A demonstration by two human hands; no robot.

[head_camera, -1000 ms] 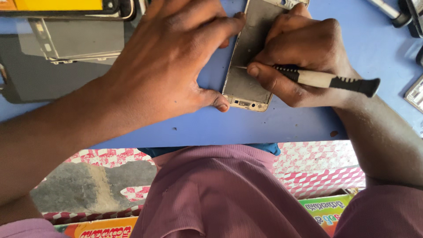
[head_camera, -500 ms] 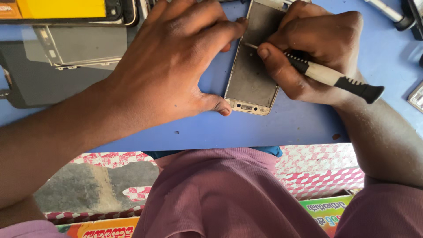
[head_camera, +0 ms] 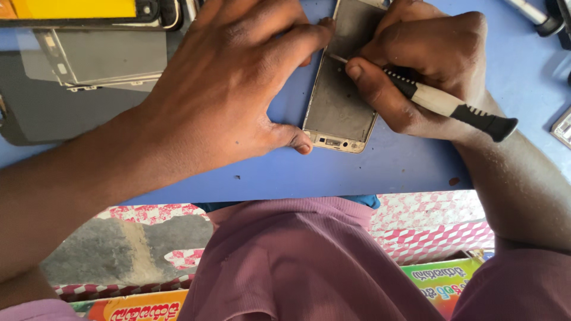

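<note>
An opened phone frame (head_camera: pixel 342 101) with a grey inner plate and gold rim lies on the blue table (head_camera: pixel 369 172). My left hand (head_camera: pixel 238 83) presses down beside it, thumb at its lower left corner and fingertips at its upper left edge, steadying it. My right hand (head_camera: pixel 428 65) grips a small screwdriver (head_camera: pixel 452 107) with a white and black handle. Its thin metal tip touches the upper part of the phone's inner plate. My right fingers hide the phone's upper right edge.
Grey phone panels (head_camera: pixel 101 56) and a dark flat sheet (head_camera: pixel 53 113) lie at the left of the table, with a yellow-backed part (head_camera: pixel 77 9) above them. A metal tool (head_camera: pixel 532 12) and a small part (head_camera: pixel 562 128) sit at the right. The table's near edge is by my lap.
My right hand and the screwdriver have shifted up along the phone, the tip moving from the middle of the plate towards its upper part. My left hand keeps the phone steady.
</note>
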